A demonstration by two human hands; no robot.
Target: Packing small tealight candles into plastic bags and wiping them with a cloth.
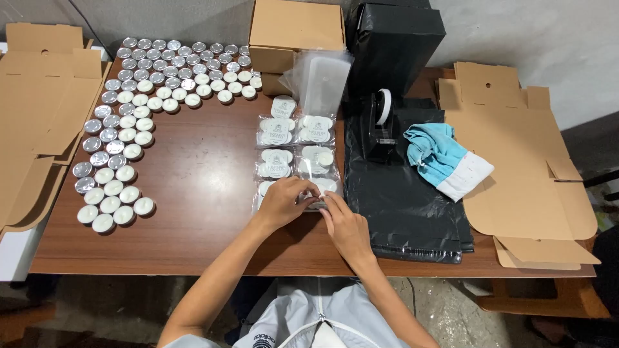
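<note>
Both hands meet on a clear pouch [308, 195] of tealights near the table's [193, 238] front edge, middle. The left hand [284, 201] curls over it, fingers closed on the plastic; the right hand [342, 222] pinches its right end. The step looks like sealing the pouch; next likely calls for tape from the dispenser [382, 125] behind

Your left hand [282, 203] and right hand [345, 227] meet on the nearest candle packet [319, 193]; more packets [296, 131] lie behind it, loose tealights [138, 109] to your left, the tape dispenser [380, 125] to your right.
</note>
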